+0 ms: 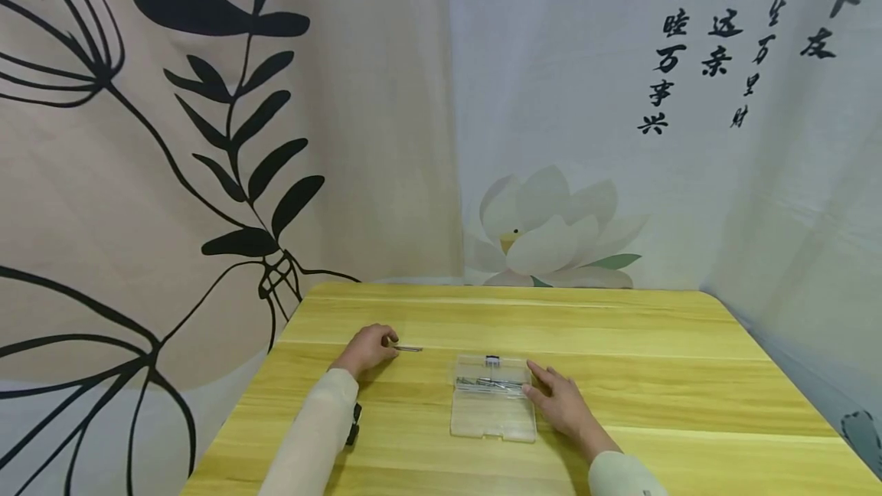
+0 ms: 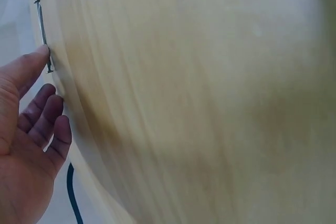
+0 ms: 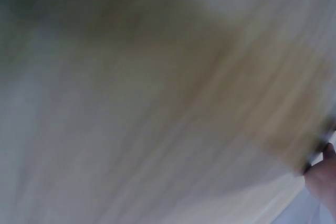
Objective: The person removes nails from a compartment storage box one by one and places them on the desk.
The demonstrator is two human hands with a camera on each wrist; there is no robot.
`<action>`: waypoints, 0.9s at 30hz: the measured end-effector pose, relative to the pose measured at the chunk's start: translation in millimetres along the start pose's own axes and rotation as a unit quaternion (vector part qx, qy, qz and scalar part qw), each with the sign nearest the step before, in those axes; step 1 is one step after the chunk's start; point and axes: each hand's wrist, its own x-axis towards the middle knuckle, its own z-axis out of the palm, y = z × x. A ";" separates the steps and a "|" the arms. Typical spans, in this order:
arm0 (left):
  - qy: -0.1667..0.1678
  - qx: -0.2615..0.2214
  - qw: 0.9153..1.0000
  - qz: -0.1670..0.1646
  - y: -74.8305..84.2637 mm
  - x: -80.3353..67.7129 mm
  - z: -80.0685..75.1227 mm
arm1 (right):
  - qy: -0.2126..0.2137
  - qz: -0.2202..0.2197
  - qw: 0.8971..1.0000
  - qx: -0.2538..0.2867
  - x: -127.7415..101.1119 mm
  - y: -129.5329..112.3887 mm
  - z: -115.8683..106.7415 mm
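In the head view my left hand (image 1: 370, 347) is at the left part of the table, thumb and fingertips pinching thin metal nails (image 1: 410, 349) that point right. The left wrist view shows the thumb of the left hand (image 2: 26, 124) pressed on the nails (image 2: 42, 22), with a flat head at each end of the bundle. A clear plastic box (image 1: 492, 416) lies opened out near the table's middle. Several nails (image 1: 489, 385) lie in it. My right hand (image 1: 561, 404) rests at the box's right edge, fingers extended, thumb at the rim. Only a blurred bit of the right hand (image 3: 321, 182) shows in the right wrist view.
The wooden table (image 1: 654, 373) has rounded far corners. A printed cloth (image 1: 386, 136) with plants, a lotus and writing hangs behind it. A black strap (image 1: 354, 425) shows at the left sleeve (image 1: 310, 435).
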 end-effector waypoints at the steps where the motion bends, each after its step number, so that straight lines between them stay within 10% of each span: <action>1: 0.000 0.000 1.000 -0.002 0.2 0.0 -0.8 | 0.000 -0.001 1.000 0.000 0.0 -0.1 -0.3; 10: 0.005 -0.019 1.000 0.007 12.5 0.2 -10.2 | -0.003 0.000 1.000 -0.004 -1.8 -1.0 -1.1; 27: -0.044 -0.062 0.990 0.118 89.9 -3.6 3.0 | 0.001 -0.003 1.000 -0.016 -2.5 1.7 -0.2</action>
